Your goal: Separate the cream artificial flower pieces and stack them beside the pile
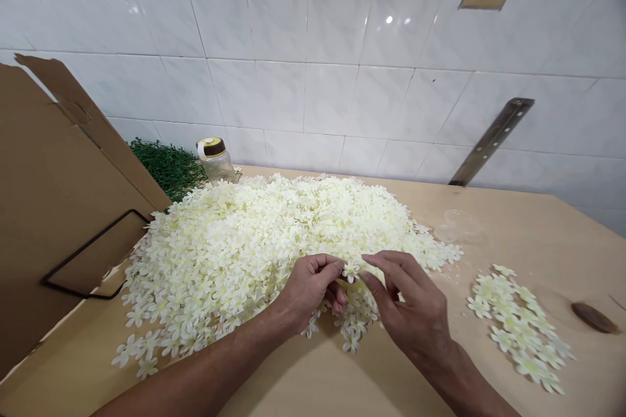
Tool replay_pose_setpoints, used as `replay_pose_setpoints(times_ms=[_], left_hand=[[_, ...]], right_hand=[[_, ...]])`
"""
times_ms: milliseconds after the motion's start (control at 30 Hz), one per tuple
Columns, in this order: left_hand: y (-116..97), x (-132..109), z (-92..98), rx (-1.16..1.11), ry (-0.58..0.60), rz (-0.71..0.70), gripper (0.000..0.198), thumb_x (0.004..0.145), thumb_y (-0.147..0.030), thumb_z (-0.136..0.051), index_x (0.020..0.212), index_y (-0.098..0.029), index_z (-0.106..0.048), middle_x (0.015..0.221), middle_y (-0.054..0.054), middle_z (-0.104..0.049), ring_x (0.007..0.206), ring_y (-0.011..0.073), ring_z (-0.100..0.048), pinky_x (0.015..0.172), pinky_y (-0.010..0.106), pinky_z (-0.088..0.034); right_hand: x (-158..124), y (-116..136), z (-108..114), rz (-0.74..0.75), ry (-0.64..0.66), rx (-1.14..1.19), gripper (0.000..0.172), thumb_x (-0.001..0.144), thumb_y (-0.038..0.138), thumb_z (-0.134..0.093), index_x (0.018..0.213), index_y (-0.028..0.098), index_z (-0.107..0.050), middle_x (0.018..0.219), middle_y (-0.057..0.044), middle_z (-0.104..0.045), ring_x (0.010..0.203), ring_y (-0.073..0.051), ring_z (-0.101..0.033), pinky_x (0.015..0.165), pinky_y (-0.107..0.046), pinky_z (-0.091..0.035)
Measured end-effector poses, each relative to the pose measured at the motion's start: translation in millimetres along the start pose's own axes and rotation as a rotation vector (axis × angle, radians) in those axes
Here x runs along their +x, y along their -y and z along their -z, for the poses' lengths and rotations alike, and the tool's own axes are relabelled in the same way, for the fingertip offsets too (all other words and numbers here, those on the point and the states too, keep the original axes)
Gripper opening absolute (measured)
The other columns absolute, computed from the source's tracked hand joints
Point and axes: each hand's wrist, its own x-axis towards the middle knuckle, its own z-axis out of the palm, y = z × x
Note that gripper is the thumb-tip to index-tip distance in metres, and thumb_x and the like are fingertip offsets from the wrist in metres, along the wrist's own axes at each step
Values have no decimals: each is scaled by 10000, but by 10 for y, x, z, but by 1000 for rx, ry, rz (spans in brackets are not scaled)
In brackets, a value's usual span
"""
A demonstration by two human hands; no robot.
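Observation:
A small pale cream artificial flower (351, 272) is pinched between the thumb and forefinger of my left hand (317, 287), just in front of a big heap of similar flowers (254, 228). My right hand (411, 303) is close on the other side of that flower. Its thumb and forefinger are apart, with a gap to the petals, and nothing shows between them. Several loose flowers lie on the table below my hands. Part of the heap is hidden behind my fingers.
On the right lies a smaller group of flowers (521, 329), near a dark oval mark (594, 317). A lidded bottle (215, 159) and green artificial foliage (169, 166) stand behind the heap. Cardboard (63, 208) and a black wire frame (88, 251) flank the left. A metal bracket (491, 141) leans against the tiled wall.

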Motion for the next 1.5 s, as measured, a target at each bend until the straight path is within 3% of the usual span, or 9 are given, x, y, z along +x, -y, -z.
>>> replay_pose_setpoints(times_ms=[133,567,767,967,1200,1367,1500], left_hand=[[-34,-32,-31,21,10,-9,376,791,-495,-689,798,-121,-657,508,33,-613,387,117,-524,440,231,-440],[-8,-46,-17,-121,88,43,369,770,-470,-736,805,-108,-670,523,30,-610,414,98,-511,450,213,-420],[2,-45,-38,-118,103,57,371,766,-457,-752,796,-93,-682,536,27,-615,398,78,-497,430,193,-390],[38,-46,-45,-116,80,53,371,756,-450,-761,808,-89,-691,676,59,-679,411,70,-504,427,202,-405],[2,-62,-57,-119,61,66,379,732,-460,-773,775,-95,-679,548,25,-620,394,78,-488,428,205,-389],[-4,-40,-27,-126,12,29,373,747,-461,-763,757,-103,-659,546,29,-618,417,92,-505,438,215,-415],[5,-41,-16,-130,57,5,357,779,-454,-743,774,-110,-648,532,27,-612,426,99,-515,451,218,-424]], right_hand=[[-37,28,-60,42,80,37,238,886,158,-655,1117,210,-684,931,-77,-639,810,-174,-653,685,-290,-556],[41,89,-28,-14,29,72,106,906,181,-628,898,210,-730,798,-53,-681,673,-144,-648,595,-252,-544],[23,66,-30,-55,59,47,143,938,181,-578,848,203,-688,780,-38,-675,682,-138,-645,630,-244,-521],[14,67,-38,-104,78,15,164,951,196,-561,829,202,-671,758,-24,-683,669,-133,-640,619,-233,-494],[15,63,-38,-90,88,30,173,950,222,-571,831,197,-695,766,-24,-706,681,-132,-658,638,-229,-503],[-18,19,-48,-255,175,106,148,919,316,-625,943,215,-730,855,-31,-741,713,-154,-693,639,-241,-539],[-21,3,-20,-403,216,207,161,884,371,-665,894,234,-749,842,-19,-742,707,-156,-690,627,-241,-549]])
